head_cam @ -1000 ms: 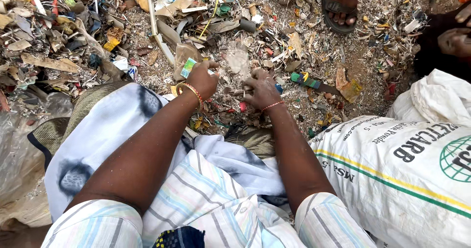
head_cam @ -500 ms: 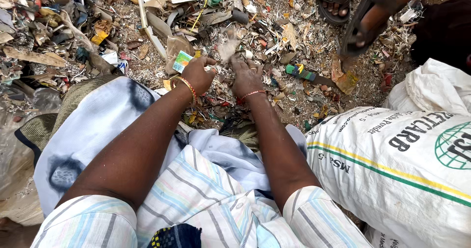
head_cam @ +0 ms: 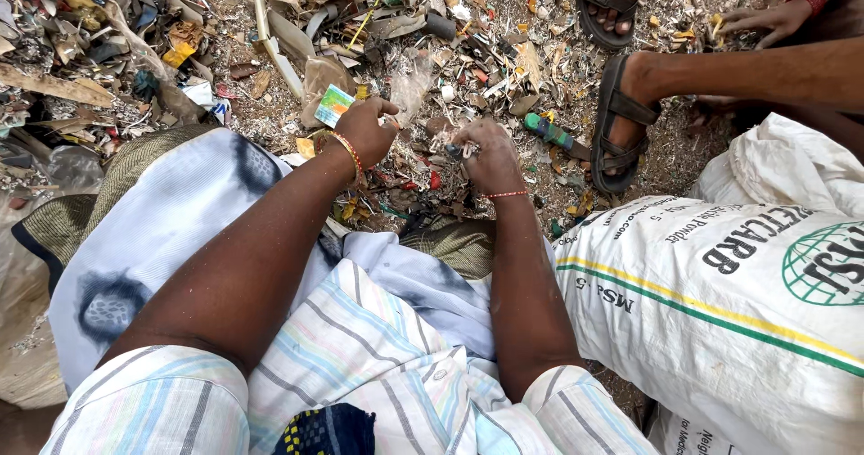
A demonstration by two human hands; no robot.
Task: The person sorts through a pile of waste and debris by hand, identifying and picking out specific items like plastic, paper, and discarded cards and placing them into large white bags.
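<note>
Seen from above, over 2 bare forearms stretched out across a pale blue cloth [head_cam: 171,230] toward the littered ground [head_cam: 468,59]

In the left hand [head_cam: 364,131], curled almost closed: a crumpled clear plastic film [head_cam: 409,81], pinched at its near end between thumb and fingertips. Long axis of that film pointing up and away from the body, slightly to the right, near end at the fingertips and far end over the scraps beyond. Just behind the same hand, on its left side, a small green and white card packet [head_cam: 333,106]; hard to tell whether gripped or only touching the knuckles.

Just to the right, close but apart from the left: the right hand [head_cam: 490,153], knuckles up, fingers bunched tight and dipped into the scraps at its left edge. Impossible to tell whether anything is actually caught between those fingertips.

So, for the film: ahead of both hands, nearer the left, already in its grasp, with the right hand beside and a little lower.

Further right, a green tube [head_cam: 549,133] lying on the ground near another person's sandalled foot [head_cam: 616,131], and that person's hand [head_cam: 765,23] well apart at the top right. At the right edge, touching the right forearm's side, a white woven sack [head_cam: 738,284]
</note>
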